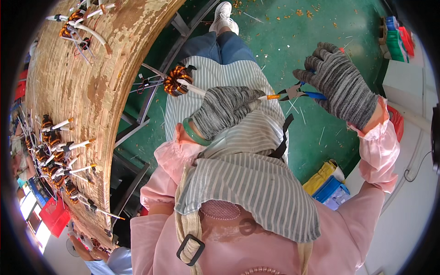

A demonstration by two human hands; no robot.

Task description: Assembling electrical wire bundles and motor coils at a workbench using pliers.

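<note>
My left hand (224,110), in a grey knit glove, is closed around the white-sleeved lead (197,90) of a toroidal coil (175,82). The coil has copper windings on a ring, and thin leads stick out from its left side. Past my fingers the lead ends in a bare copper-coloured tip (273,96). Blue-handled cutting pliers (293,91) are in my right hand (341,89), which wears a matching glove. Their jaws are right by the copper tip; whether they touch it I cannot tell.
A worn wooden bench (123,59) curves along the left, with several similar coils (57,160) on it. A metal frame (144,103) stands under its edge. Yellow and blue packages (327,185) lie at lower right. Another person's arm (82,245) shows at lower left.
</note>
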